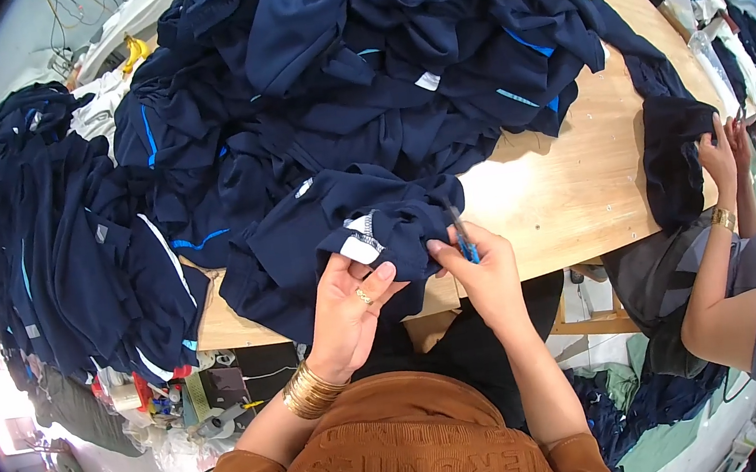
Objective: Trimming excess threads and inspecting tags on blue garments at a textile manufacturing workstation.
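My left hand [349,320] pinches the near edge of a navy garment [280,248] at the table's front edge, beside a white label [361,247]. Gold bangles and a ring are on that arm and hand. My right hand [489,279] is closed around small scissors [466,242] with a blue handle. Their blade lies against the right side of the same garment, and its tip is hard to make out. Part of the garment hangs over the edge toward my lap.
A large heap of navy garments [324,101] covers the far part of the wooden table [561,185]. More navy clothes [58,247] hang in a pile at the left. At the right, a co-worker's hands [722,156] hold a dark cloth [675,152]. Bananas [134,52] sit at the far left.
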### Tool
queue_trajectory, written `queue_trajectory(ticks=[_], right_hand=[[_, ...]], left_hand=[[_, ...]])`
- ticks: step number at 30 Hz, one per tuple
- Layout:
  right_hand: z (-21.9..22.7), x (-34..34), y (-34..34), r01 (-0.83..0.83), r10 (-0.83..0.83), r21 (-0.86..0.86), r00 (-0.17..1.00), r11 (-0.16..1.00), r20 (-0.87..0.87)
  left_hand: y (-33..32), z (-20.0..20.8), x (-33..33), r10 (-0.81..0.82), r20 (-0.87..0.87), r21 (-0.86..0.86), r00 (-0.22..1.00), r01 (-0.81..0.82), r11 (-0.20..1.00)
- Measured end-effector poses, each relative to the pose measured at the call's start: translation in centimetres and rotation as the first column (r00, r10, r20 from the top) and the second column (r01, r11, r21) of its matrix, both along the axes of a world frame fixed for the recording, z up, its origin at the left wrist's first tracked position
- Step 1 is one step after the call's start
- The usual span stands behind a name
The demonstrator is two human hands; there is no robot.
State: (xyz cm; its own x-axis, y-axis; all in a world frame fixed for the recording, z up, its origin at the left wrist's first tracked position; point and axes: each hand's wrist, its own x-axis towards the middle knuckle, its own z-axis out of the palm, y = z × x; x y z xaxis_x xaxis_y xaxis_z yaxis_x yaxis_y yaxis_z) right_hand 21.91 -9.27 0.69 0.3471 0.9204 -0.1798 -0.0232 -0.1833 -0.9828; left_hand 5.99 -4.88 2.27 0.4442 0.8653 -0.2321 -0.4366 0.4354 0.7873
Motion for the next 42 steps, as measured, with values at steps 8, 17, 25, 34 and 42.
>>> queue_trajectory(ticks=[8, 17, 25, 34, 42], right_hand=[[1.9, -1.4, -1.4, 0.29, -0.218, 0.147, 0.9, 0.946, -0.377], [-0.8, -1.7, -4.1, 0.072, -0.12, -0.109, 0.836, 0.991, -0.535], [1.5, -0.7, -4.5, 0.246, -0.309, 0.288, 0.93, 0.926, 0.198], [1.9, -1.3, -2.4, -0.098, -0.268, 0.55, 0.794, 0.829, 0.545], [3.2, -1.5, -2.9, 0.266, -0.272, 0.32, 0.962, 0.909, -0.027]], left_hand=[[0.5, 0.4, -0.1, -0.053, 0.044, 0.001, 0.998, 0.053, 0.999], [0.1, -0.2, 0.3, -0.026, 0.049, 0.038, 0.998, 0.024, 0.999], [-0.5, 1.0, 1.0, -0.044, -0.031, 0.07, 0.999, 0.046, 0.996], [-1.2, 0.8, 1.1, -0.099, -0.09, 0.136, 0.991, 0.111, 0.984], [-1.1, 0.7, 1.4, -0.098, -0.069, 0.104, 0.993, 0.105, 0.989]])
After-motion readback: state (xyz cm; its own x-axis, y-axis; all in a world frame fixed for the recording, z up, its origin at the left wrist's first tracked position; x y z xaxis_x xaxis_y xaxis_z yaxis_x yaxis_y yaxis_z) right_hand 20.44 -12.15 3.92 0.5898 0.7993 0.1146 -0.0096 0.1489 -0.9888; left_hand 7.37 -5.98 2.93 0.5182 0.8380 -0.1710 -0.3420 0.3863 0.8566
